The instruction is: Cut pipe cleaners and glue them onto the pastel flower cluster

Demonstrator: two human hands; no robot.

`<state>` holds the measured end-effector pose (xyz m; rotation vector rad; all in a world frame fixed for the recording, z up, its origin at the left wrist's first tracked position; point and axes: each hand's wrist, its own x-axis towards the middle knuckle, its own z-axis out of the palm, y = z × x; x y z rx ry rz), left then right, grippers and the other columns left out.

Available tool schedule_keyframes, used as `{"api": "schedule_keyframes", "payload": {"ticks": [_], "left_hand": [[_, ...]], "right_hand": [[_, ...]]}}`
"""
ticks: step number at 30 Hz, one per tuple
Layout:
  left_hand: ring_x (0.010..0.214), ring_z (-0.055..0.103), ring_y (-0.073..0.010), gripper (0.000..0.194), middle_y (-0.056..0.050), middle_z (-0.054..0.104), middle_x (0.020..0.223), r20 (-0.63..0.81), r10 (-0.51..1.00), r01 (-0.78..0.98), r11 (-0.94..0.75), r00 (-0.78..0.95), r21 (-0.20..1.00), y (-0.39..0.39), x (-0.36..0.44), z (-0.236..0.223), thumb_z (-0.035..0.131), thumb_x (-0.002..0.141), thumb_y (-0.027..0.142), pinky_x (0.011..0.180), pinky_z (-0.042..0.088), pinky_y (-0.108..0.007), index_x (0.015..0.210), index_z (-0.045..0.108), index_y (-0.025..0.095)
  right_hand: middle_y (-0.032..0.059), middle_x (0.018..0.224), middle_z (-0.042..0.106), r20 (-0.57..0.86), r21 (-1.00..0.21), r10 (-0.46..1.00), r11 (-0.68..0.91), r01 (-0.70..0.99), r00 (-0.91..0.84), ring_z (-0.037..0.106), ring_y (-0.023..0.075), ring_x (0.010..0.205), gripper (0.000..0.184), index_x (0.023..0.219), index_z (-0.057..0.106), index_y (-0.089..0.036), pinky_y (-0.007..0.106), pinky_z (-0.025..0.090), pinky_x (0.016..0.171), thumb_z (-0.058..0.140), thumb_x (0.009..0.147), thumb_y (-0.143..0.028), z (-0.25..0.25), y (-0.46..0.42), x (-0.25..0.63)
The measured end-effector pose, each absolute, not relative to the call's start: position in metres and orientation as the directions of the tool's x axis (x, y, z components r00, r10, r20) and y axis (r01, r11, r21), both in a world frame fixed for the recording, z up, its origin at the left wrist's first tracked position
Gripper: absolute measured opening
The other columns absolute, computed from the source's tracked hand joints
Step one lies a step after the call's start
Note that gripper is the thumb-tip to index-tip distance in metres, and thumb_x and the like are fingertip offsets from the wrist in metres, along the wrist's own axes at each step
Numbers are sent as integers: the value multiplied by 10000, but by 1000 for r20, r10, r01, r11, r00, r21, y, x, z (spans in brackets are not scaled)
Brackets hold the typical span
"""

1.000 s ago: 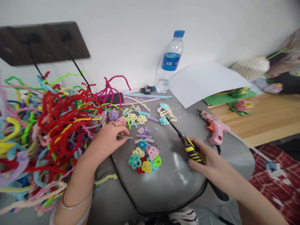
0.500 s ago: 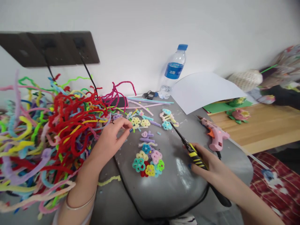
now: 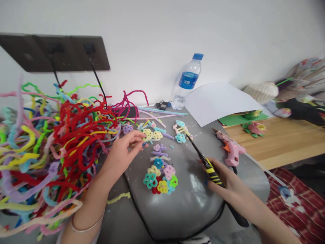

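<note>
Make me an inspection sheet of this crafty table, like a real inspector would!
Surface: gray tabletop, shiny, with little scraps on it.
Craft things: pliers; ring-shaped flower cluster; blue-flowered piece by the pliers' tip, touching or not unclear; pink glue gun.
Clutter: big tangled pipe-cleaner pile at left; bottle near the wall; white sheet.
Left hand: fingers bent near yellow flowers; can't tell if it holds anything.
Right hand: gripping the pliers.
Cables: black cord along the tabletop; two cords at the wall sockets.
Surroundings: white wall, wooden surface, red plaid cloth.
</note>
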<state>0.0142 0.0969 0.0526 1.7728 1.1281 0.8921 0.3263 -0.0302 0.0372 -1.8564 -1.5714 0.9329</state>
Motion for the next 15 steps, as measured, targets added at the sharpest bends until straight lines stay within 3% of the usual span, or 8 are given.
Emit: {"api": "schedule_keyframes", "payload": {"ticks": [6, 11, 15], "left_hand": [[840, 748, -203, 106, -42, 788, 954, 168, 913, 351, -305, 371, 885, 97, 16, 53, 653, 873, 244, 735, 571, -285, 865, 757, 224], [892, 719, -192, 150, -23, 740, 901, 313, 857, 330, -459, 409, 825, 96, 18, 53, 671, 886, 163, 988, 528, -364, 842, 793, 237], [844, 694, -153, 138, -1, 736, 840, 404, 803, 256, -543, 439, 800, 95, 19, 56, 706, 880, 106, 997, 517, -312, 845, 776, 220]], "right_hand": [[51, 1023, 771, -86, -633, 996, -84, 770, 38, 754, 284, 927, 502, 1335, 587, -227, 320, 606, 724, 536, 837, -263, 46, -30, 325], [82, 1114, 758, 128, -401, 983, 171, 900, -130, 752, 294, 998, 561, 1360, 529, -234, 325, 593, 738, 544, 800, -198, 64, -24, 327], [84, 1140, 742, 157, -263, 944, 324, 909, -291, 741, 284, 994, 609, 1379, 480, -244, 339, 576, 759, 541, 780, -153, 79, -15, 324]]}}
